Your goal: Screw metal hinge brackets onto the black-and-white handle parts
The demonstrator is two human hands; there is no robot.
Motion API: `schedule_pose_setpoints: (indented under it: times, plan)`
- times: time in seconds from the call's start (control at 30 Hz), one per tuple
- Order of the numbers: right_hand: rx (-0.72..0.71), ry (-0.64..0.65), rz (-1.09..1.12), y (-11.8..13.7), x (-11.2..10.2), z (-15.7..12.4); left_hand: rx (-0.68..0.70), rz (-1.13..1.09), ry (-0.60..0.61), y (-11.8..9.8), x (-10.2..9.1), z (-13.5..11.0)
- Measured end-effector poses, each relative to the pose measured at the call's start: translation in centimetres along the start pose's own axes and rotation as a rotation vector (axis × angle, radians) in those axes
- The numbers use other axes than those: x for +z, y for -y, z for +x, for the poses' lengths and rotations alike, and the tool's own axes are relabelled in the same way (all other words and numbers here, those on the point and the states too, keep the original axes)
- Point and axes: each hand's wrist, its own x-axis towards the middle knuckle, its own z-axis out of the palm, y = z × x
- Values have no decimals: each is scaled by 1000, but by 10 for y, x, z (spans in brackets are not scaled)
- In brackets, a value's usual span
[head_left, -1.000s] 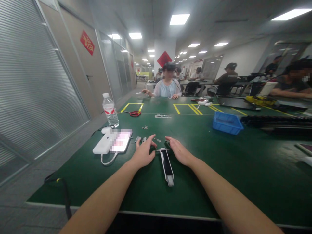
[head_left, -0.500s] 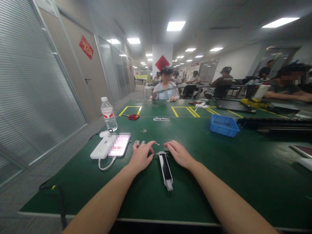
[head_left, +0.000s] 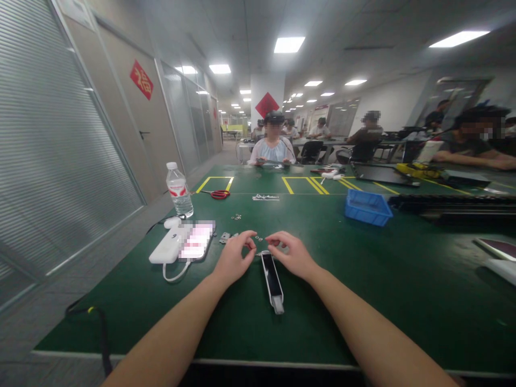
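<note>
My left hand (head_left: 234,259) is closed at the thumb and a fingertip, with the index finger raised. It pinches the outer end of a thin metal rod (head_left: 258,254) at the top of a long white-framed device with a dark face (head_left: 272,277). The device lies on the green table, a pale grey tab at its near end. Thumb and fingers of my right hand (head_left: 293,255) are bent together just above the device's top right; anything between them is too small to make out. Two small rings (head_left: 259,238) lie between the hands. Small grey metal parts (head_left: 226,237) sit behind my left hand, partly covered.
Left on the table are a phone (head_left: 197,240), a white power bank (head_left: 166,244) with a cable, and a water bottle (head_left: 179,191). Farther back are red-handled scissors (head_left: 220,194) and small rings (head_left: 236,216). A blue bin (head_left: 367,207) stands right. A person (head_left: 272,145) sits opposite.
My right hand's fingers have curled closer together and shifted slightly left. A small ring by those fingertips no longer shows. The person opposite has lowered a dark flat piece.
</note>
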Motion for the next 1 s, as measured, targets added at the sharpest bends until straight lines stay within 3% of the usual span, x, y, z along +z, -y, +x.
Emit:
schedule_pose_setpoints:
  times: [0.2,0.33,0.53,0.83,1.0]
  plan:
    - [-69,38,59,13,3,-2,120,-13,-48,-3,5,-4]
    - [-3,-9,83,16,2,-2,136,-20,-59,-6,5,-5]
    - [75,72,181,15,-1,-1,203,1,-103,-8,6,-5]
    - [255,156,551,4,1,0,354,0,-143,-9,5,-4]
    - [298,155,672,7,-2,1,349,58,-140,-9,4,-3]
